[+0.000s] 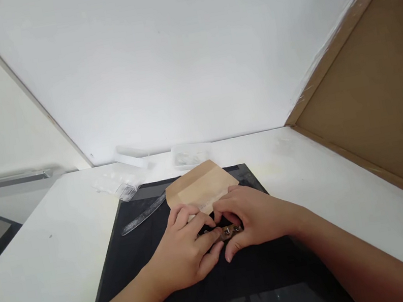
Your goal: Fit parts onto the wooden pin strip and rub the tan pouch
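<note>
A small brownish strip with shiny dark metallic parts (232, 231) lies low over the black mat (149, 255), between my two hands. My left hand (187, 249) is closed on its left end, the fingertips and thumb pressed together there. My right hand (256, 214) curls round the right end, its thumb apart from the index finger; fingers partly hide the piece, so its full shape cannot be made out. Just beyond the fingers, a tan paper envelope or folded sheet (201, 184) lies on the mat, its near edge next to my left fingers.
A dark, clear-edged curved strip (144, 219) lies left of the paper. Behind the mat are a clear plastic box (191, 155), a translucent lid-like piece (130, 158) and crumpled clear bags (116, 185). A white wall (179, 62) bounds the back, a brown cardboard panel (376, 85) the right.
</note>
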`<control>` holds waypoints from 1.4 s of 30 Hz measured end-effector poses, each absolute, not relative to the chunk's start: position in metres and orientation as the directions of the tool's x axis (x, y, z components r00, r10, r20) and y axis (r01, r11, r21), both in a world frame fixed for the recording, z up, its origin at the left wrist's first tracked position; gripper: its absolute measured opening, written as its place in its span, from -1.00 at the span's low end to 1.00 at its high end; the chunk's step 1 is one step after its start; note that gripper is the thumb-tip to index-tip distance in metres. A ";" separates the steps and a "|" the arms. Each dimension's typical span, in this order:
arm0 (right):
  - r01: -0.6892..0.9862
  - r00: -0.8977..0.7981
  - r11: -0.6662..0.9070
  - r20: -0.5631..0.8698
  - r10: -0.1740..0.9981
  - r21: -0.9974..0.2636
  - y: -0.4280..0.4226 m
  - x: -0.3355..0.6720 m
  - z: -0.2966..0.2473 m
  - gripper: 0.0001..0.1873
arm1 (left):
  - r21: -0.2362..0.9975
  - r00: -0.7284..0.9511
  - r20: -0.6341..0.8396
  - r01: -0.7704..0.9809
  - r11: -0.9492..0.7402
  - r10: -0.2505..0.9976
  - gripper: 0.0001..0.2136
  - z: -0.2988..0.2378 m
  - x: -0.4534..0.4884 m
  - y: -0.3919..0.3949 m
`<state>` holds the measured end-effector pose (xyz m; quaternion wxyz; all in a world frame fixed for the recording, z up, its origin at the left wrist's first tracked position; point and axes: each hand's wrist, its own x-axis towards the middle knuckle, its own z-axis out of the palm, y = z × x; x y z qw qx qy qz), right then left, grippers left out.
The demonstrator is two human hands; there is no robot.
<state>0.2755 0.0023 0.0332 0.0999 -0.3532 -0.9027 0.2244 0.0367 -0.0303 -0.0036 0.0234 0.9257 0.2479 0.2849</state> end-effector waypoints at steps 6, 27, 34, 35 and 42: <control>0.624 -0.685 0.628 0.063 0.726 -0.465 0.001 0.284 0.039 -0.37 | 0.198 0.710 0.519 0.442 -0.875 0.476 -0.86 -0.004 0.037 -0.029; 0.489 -0.679 0.724 0.308 0.666 -0.487 0.010 0.296 0.031 -0.19 | 0.219 0.620 0.592 0.491 -0.843 0.515 -0.90 -0.013 0.043 -0.029; 0.496 -0.690 0.735 0.304 0.657 -0.463 0.009 0.295 0.033 -0.18 | 0.227 0.610 0.591 0.502 -0.835 0.527 -0.89 -0.014 0.044 -0.030; 0.496 -0.690 0.736 0.306 0.656 -0.461 0.009 0.295 0.033 -0.18 | 0.230 0.608 0.592 0.502 -0.834 0.530 -0.89 -0.015 0.044 -0.030; 0.506 -0.691 0.740 0.305 0.656 -0.444 0.009 0.297 0.032 -0.21 | 0.242 0.620 0.572 0.497 -0.833 0.536 -0.90 -0.014 0.043 -0.029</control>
